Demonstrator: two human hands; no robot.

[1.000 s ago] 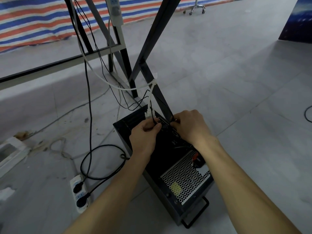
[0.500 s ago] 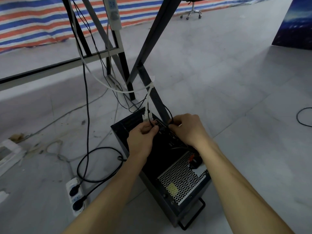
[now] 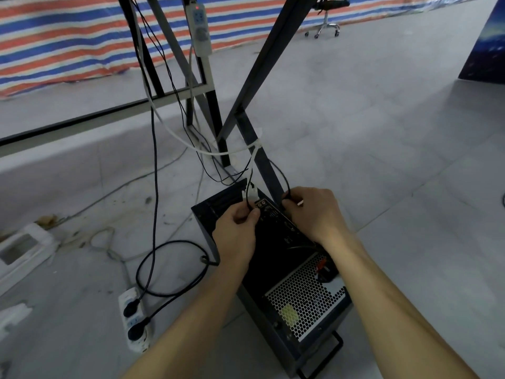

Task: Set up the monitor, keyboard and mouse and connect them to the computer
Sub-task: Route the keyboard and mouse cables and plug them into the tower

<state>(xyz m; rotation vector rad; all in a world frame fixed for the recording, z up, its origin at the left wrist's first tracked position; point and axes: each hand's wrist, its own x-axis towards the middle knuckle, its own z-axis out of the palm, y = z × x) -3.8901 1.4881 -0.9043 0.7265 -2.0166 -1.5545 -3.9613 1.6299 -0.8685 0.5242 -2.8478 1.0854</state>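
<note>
The left hand (image 3: 237,231) pinches a thin black cable (image 3: 247,199) between thumb and forefinger, just above the rear panel of the black tower computer (image 3: 276,255). The right hand (image 3: 314,212) is curled round a second black cable loop (image 3: 286,184) at the far edge of that panel; its plug cannot be made out. The computer lies on the grey tiled floor (image 3: 382,187), rear panel upward. Both cables are probably light and limp: grip the stiff plug body, not the cord. A white power strip (image 3: 134,318) lies left of the computer.
</note>
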